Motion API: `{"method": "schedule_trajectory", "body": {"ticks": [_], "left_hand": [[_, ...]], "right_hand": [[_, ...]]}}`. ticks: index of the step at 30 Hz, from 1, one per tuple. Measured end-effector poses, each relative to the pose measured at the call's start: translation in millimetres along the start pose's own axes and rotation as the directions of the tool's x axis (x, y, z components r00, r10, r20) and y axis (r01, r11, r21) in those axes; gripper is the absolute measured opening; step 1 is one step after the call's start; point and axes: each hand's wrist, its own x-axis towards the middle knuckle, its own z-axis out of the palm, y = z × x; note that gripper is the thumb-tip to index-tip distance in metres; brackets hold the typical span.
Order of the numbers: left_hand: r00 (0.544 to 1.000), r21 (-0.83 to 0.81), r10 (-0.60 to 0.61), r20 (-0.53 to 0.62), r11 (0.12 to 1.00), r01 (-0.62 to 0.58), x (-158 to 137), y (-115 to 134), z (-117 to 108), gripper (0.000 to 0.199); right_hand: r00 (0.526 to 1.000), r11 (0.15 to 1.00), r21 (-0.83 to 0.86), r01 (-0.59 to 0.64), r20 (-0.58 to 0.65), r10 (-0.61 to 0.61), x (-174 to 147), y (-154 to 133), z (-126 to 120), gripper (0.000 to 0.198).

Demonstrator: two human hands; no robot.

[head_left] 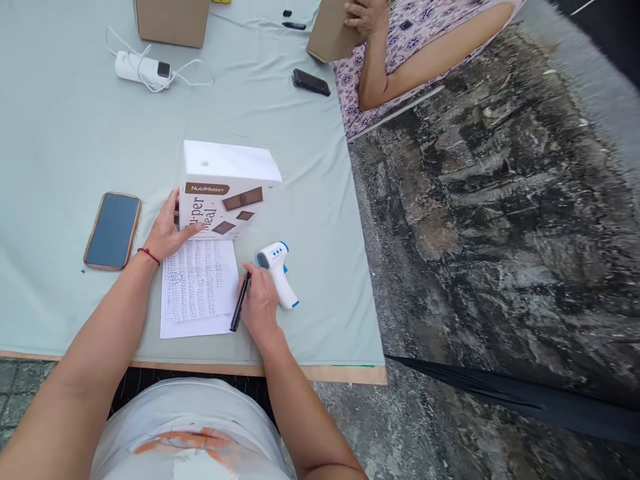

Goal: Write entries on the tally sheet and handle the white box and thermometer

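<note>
Left hand (167,230) grasping white NutriMotion box (227,200) by left side; box over far end of printed sheets (200,287) on cloth-covered table (325,200). Right hand (260,300) curled round black pen (240,305), just beside infrared thermometer (281,280). Smartphone (113,230) lies left of box. Farther off, co-worker's hand (367,16) touches brown cardboard box (330,33).

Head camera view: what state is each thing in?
NutriMotion box: held by the left hand, visible sides closed
Black pen: held in the right hand, cap unclear
White thermometer: lying on its side
Brown-edged phone: face up, screen dark
Papers: flat, partly hidden
White device: lying down
Black object: lying flat
Pale cloth: wrinkled
</note>
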Motion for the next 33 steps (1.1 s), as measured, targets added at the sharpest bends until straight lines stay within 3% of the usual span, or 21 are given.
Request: {"method": "schedule_trajectory", "body": {"ticks": [6, 10, 14, 17, 19, 23, 25, 28, 31, 33], "left_hand": [[0.993, 0.054, -0.1, -0.055, 0.993, 0.103, -1, 10, -4, 0.083], [0.989, 0.097, -0.13, -0.074, 0.986, 0.137, -1, 13, -6, 0.084], [0.987, 0.105, -0.145, -0.067, 0.983, 0.152, -1, 17, -7, 0.081], [0.986, 0.112, -0.155, -0.062, 0.981, 0.161, -1, 19, -8, 0.078], [0.985, 0.112, -0.16, -0.065, 0.98, 0.167, 0, 21, -8, 0.076], [0.985, 0.125, -0.158, -0.071, 0.978, 0.166, -1, 21, -9, 0.071], [0.983, 0.133, -0.168, -0.071, 0.975, 0.176, -1, 21, -9, 0.071], [0.982, 0.143, -0.175, -0.065, 0.973, 0.183, -1, 19, -10, 0.072], [0.986, 0.142, -0.159, -0.055, 0.976, 0.166, -1, 17, -11, 0.074], [0.988, 0.145, -0.149, -0.05, 0.977, 0.155, 0, 17, -11, 0.073]], "right_hand": [[0.981, 0.983, -0.185, -0.007, 0.188, 0.042, 17, -11, 21, 0.034], [0.973, 0.989, -0.144, -0.027, 0.225, 0.06, 20, -18, 25, 0.032], [0.99, 0.999, -0.039, -0.018, 0.141, 0.023, 16, -8, 8, 0.036], [0.995, 0.99, -0.11, -0.093, 0.024, 0.096, 12, 15, -14, 0.037], [0.97, 0.95, -0.21, -0.231, 0.031, 0.243, 11, 32, -27, 0.047], [0.825, 0.845, -0.268, -0.463, 0.218, 0.521, 16, 50, -41, 0.051], [0.782, 0.821, -0.164, -0.546, 0.253, 0.57, 22, 45, -44, 0.047], [0.771, 0.752, 0.195, -0.63, 0.275, 0.575, 37, 23, -45, 0.043], [0.8, 0.569, 0.569, -0.593, 0.338, 0.496, 56, -6, -41, 0.038], [0.831, 0.439, 0.724, -0.532, 0.348, 0.434, 71, -25, -34, 0.037]]}}
